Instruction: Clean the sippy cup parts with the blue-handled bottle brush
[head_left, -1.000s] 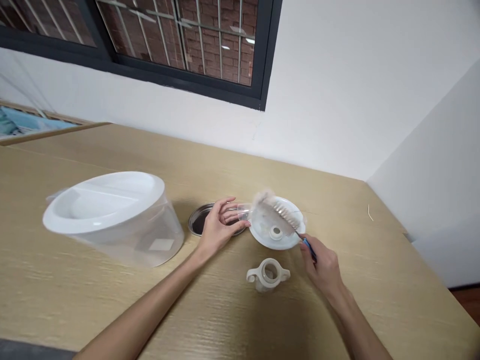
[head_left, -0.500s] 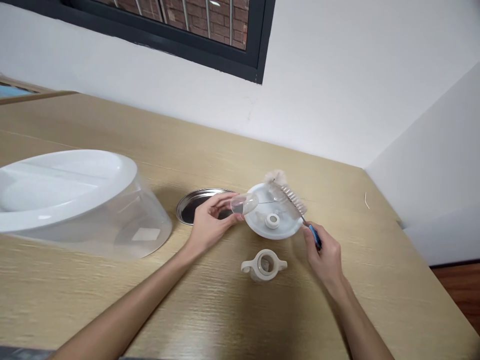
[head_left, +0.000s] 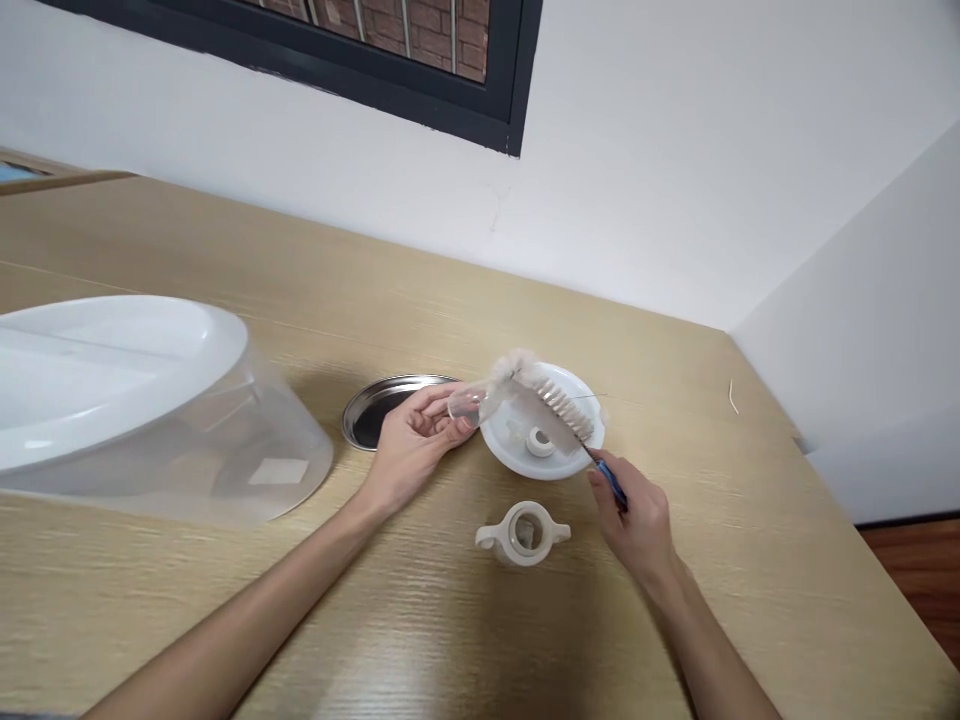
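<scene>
Near the middle of the wooden surface (head_left: 420,610), a cream two-handled cap (head_left: 523,533) stands apart from both hands. The right hand (head_left: 637,520) is closed between thumb and fingers on the blue handle of a bottle brush (head_left: 559,410). The left hand (head_left: 416,445), curled and partly open, holds a clear plastic vessel (head_left: 469,405) tilted, its end just beside the bristles. Beneath the brush lies a round white lid (head_left: 510,450) with a raised central collar. To the left sit a steel dish (head_left: 367,420) and, farther left, a large clear tub (head_left: 150,420) with a white top. A dark-framed window (head_left: 390,40) lies beyond.
</scene>
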